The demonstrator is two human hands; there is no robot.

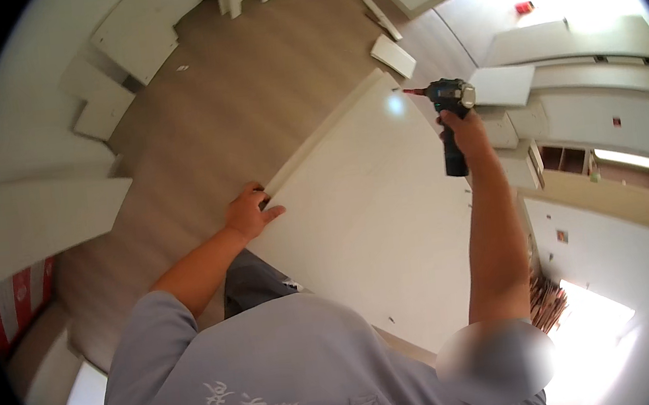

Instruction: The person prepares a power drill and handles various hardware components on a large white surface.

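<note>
My right hand (462, 127) grips a dark teal and black cordless drill (449, 112), held up above the far part of a large white furniture panel (366, 214). Its red-tipped bit points left over the panel's far corner. My left hand (249, 211) rests on the panel's left edge, fingers curled over it. The panel lies tilted in front of me, and my grey shirt hides its near end.
Wood-look flooring (226, 110) spreads to the left. Several white boards (54, 217) lie at the left and far end. Small white pieces (392, 55) sit beyond the panel. A white cabinet with open compartments (601, 171) stands at the right. A red and white box (16, 302) is at far left.
</note>
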